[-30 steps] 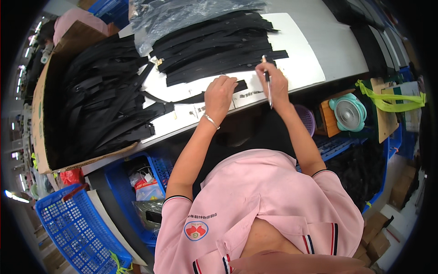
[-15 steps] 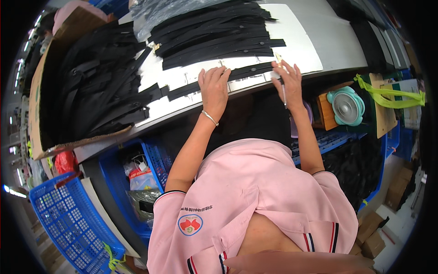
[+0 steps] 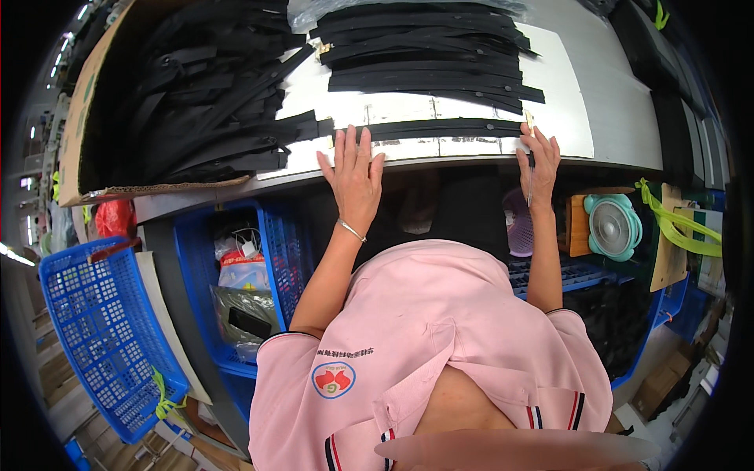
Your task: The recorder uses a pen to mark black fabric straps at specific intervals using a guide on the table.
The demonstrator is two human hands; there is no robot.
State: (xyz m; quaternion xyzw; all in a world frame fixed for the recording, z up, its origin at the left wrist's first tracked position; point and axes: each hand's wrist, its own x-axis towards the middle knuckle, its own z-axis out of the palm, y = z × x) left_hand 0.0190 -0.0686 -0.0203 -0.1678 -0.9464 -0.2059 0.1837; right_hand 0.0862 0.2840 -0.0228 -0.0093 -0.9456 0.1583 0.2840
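Note:
A black strap [image 3: 440, 129] lies along the near part of a white board [image 3: 565, 102], with marks on the board just below it. My left hand [image 3: 355, 180] rests at the strap's left end, fingers spread and stretched. At the right end are the fingertips of my right hand [image 3: 540, 169], which holds a slim pen [image 3: 530, 184] along its palm side. A small brass-coloured piece [image 3: 530, 119] sits by those fingertips. Beyond the strap, more black straps [image 3: 424, 59] lie side by side in a stack. What my left fingertips press on is partly hidden.
A cardboard box [image 3: 75, 149] full of loose black straps [image 3: 188, 102] stands at the left. Below the table edge are a blue crate [image 3: 263, 282] with bags, a blue basket [image 3: 98, 306], a purple basket [image 3: 520, 224] and a small turquoise fan [image 3: 615, 228].
My left hand has slid left along the strap to its left end, its fingers spreading wider. My right hand stays at the right end with the pen. The whole view has turned slightly.

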